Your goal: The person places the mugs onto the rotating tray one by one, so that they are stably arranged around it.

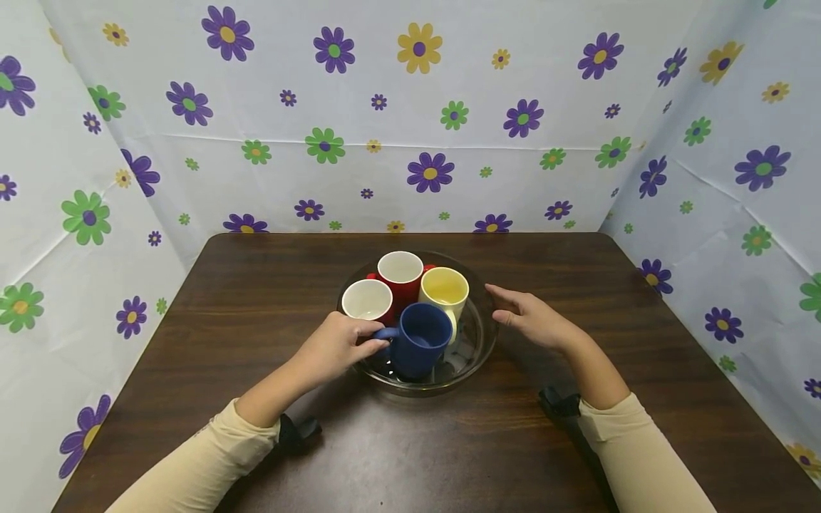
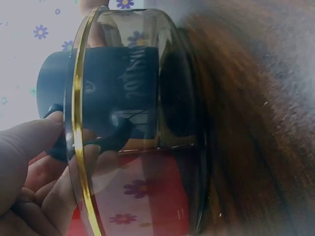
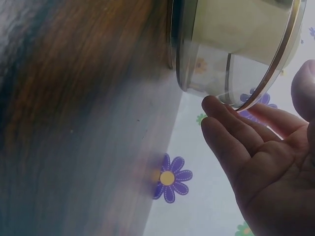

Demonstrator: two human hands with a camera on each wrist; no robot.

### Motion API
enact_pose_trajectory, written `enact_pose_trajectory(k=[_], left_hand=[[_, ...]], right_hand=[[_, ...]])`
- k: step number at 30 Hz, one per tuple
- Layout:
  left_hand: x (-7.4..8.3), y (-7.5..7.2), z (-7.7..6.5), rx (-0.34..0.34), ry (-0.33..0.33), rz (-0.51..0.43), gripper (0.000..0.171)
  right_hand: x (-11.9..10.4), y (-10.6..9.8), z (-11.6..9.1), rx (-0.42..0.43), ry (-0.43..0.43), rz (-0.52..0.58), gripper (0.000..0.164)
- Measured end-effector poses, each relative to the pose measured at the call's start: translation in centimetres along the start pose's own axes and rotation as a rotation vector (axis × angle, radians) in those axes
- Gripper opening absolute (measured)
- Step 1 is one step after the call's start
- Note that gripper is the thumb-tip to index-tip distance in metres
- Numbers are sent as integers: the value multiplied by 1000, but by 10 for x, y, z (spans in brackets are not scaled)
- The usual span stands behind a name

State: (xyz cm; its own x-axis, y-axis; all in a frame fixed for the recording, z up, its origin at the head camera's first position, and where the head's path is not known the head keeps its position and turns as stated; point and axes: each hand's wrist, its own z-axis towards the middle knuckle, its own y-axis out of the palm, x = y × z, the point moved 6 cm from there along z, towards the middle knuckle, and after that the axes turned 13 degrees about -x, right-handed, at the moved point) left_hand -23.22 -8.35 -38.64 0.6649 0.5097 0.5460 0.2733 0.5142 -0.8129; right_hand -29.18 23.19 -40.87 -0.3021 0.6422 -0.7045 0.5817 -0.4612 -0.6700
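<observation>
A round see-through glass bowl (image 1: pixel 482 356) with a gold-looking rim holds several mugs. My left hand (image 1: pixel 332 348) pinches the handle of the blue mug (image 1: pixel 418 350), which stands at the bowl's near side. Through the glass in the left wrist view, pale lettering shows on that blue mug (image 2: pixel 118 73). Behind it are a yellow mug (image 1: pixel 442 286) and two red mugs with white insides, one at the back (image 1: pixel 403 286) and one at the left (image 1: pixel 368 301). My right hand (image 1: pixel 537 318) is at the bowl's right side, fingers extended, fingertips close to the glass (image 3: pixel 236 78).
The bowl stands on a dark brown wooden table (image 1: pixel 256 306), toward its far side. A white flower-printed sheet (image 1: pixel 359 92) rises behind the table and along both sides. Black straps with small devices (image 1: pixel 300 433) sit at both wrists.
</observation>
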Motion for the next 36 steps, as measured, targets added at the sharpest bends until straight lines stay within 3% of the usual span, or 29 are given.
enact_pose_trajectory(k=[5,9,12,17,22,27,33,36], left_hand=[[5,-2,-3,39,0,127,10],[8,-2,-6,90,-13,245,17],[9,0,-7,115,-20,293,20],[9,0,-10,195,-36,353,26],[9,-1,-13,242,-83,360,28],[7,-3,-19,267,-191,349,32],[3,-9,-31,381,-309,309,70],[-4,-8,-33,371,-358,241,93]], right_hand=[[-1,2,3,-7,-4,8,60],[-3,5,3,0,26,55,73],[-6,7,2,10,64,95,86],[-12,12,0,11,98,58,93],[-24,17,-1,74,101,-54,96],[-48,36,2,150,55,-96,105],[-67,55,3,168,2,-32,127],[-68,58,3,181,25,-29,133]])
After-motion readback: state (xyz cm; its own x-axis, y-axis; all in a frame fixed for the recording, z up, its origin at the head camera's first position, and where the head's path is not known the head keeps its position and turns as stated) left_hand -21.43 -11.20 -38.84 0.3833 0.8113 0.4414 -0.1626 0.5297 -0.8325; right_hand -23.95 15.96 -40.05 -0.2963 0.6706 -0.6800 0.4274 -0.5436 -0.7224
